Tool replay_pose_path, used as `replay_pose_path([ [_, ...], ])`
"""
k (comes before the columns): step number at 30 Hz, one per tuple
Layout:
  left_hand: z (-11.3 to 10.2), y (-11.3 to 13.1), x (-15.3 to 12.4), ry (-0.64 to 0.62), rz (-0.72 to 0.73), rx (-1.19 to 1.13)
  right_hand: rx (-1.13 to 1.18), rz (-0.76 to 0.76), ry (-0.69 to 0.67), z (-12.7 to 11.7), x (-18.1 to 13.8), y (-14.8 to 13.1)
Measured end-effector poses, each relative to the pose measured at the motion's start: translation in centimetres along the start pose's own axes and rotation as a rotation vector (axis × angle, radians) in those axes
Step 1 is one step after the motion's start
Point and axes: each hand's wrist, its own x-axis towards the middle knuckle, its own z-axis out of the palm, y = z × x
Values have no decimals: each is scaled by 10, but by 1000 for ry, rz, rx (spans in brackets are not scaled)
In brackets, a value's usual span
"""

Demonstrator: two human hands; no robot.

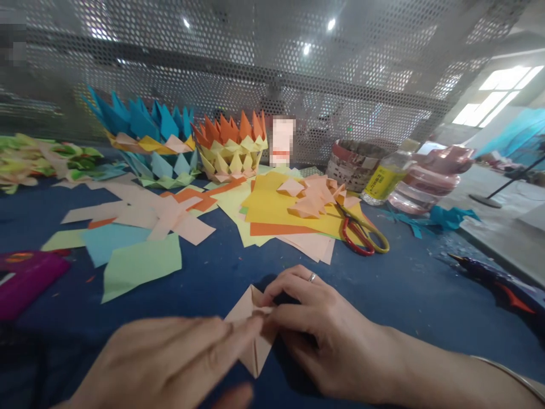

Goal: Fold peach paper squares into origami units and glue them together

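Note:
A small pale-pink sheet of folded paper point(261, 347) lies diamond-shaped on the blue table in front of me, with a crease down its middle. My right hand point(321, 326), a ring on one finger, grips its right side between bent fingers and thumb. Across the paper's left part stretches my left hand point(179, 355), its fingers straight and laid flat, slightly smeared by motion. The two hands' fingertips meet over the crease and hide part of the paper. Beyond them, folded pink pieces point(315, 196) rest on a stack of yellow sheets point(268, 207).
Red-and-yellow-handled scissors point(361, 236) lie beside the stack. Two folded-paper bowls, blue point(157, 130) and orange-yellow point(232, 145), stand behind loose strips point(140, 207). Right are a bottle point(385, 182), a pink jug point(426, 182) and a dark pointed tool point(502, 284); left, a purple object point(29, 281).

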Motion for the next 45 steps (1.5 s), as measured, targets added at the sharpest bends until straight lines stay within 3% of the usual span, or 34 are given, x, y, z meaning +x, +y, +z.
replay_pose_path([
  [2,-3,-8,12,-23,-161,-50,0,9,0,0,-1,0],
  [7,-3,-24,25,-60,-304,-165,-19,17,-13,0,-1,0],
  [14,-8,-30,35,-172,-199,-384,-3,12,-29,-2,2,-3],
  [19,-9,-33,36,-200,-79,-391,23,2,-35,-1,2,-4],
  [27,-5,-29,38,-185,-99,-406,-95,-72,-12,4,-3,0],
  [37,-8,-36,34,-345,-97,-436,-75,84,23,22,2,-13],
  [45,-8,-30,35,-253,-103,-324,-36,139,43,17,-3,-15],
])
